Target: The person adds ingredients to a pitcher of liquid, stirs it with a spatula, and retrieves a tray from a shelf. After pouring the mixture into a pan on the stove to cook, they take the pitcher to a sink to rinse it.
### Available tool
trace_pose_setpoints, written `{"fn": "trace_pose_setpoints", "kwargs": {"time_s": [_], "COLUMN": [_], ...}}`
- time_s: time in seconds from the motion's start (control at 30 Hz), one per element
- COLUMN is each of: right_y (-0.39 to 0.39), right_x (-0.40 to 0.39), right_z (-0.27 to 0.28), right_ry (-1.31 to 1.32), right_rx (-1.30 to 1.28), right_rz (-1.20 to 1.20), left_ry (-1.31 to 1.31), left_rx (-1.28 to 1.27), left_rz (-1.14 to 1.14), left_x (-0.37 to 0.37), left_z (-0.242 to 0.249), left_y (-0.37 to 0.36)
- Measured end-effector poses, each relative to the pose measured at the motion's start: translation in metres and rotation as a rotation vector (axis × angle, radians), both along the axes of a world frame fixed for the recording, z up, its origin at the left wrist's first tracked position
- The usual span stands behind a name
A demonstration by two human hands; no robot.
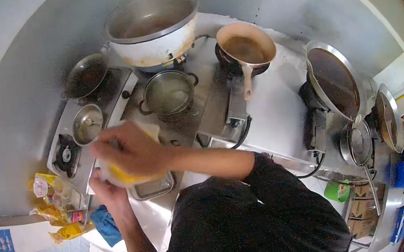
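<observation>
Both hands, right hand [131, 151], left hand [106, 190], grasping blurred yellow-white packet [122, 175], contents unreadable, tray [155, 188] half hidden

Pouch [124, 175]: white plastic w/ yellow lower part, soft, slightly blurred. Held tilted between both hands, at approx 8 o'clock in view, above the stove's front edge, over a steel tray [155, 188]. Top end mostly hidden.

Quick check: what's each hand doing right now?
Left hand: under the yellow packet, supporting it; grip cannot be told.
Right hand: closed over the top of the packet.
</observation>
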State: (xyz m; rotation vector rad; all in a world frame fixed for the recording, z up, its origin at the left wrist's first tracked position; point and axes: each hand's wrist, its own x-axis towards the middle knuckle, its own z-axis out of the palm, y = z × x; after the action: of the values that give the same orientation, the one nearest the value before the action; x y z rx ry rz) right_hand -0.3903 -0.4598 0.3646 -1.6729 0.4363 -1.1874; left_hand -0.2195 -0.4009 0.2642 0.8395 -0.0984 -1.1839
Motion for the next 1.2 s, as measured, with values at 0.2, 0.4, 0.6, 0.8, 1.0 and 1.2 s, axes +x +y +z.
{"fn": "trace_pose_setpoints", "kwargs": {"time_s": [0.2, 0.4, 0.6, 0.8, 1.0, 1.2], "right_y": [-0.073, -0.144, -0.210, -0.260, -0.286, -0.303], "right_x": [-0.112, -0.220, -0.295, -0.349, -0.386, -0.409], "right_z": [0.004, 0.015, 0.007, -0.002, -0.002, -0.018], "right_ry": [-0.117, -0.136, -0.286, -0.381, -0.567, -0.710], "right_rx": [0.048, 0.130, 0.318, 0.308, 0.398, 0.453], "right_rz": [-0.194, -0.320, -0.356, -0.513, -0.567, -0.714], "left_ry": [0.036, -0.060, -0.224, -0.249, -1.437, -1.244], "left_rx": [-0.022, -0.036, 0.011, 0.042, -0.305, -0.031], "left_rz": [-0.279, -0.350, -0.332, -0.352, -0.402, -0.425], "left_x": [-0.113, -0.202, -0.260, -0.342, -0.353, -0.399], "left_z": [0.011, -0.015, -0.034, 0.027, -0.009, 0.019], "left_y": [-0.100, -0.206, -0.308, -0.339, -0.406, -0.418]}}
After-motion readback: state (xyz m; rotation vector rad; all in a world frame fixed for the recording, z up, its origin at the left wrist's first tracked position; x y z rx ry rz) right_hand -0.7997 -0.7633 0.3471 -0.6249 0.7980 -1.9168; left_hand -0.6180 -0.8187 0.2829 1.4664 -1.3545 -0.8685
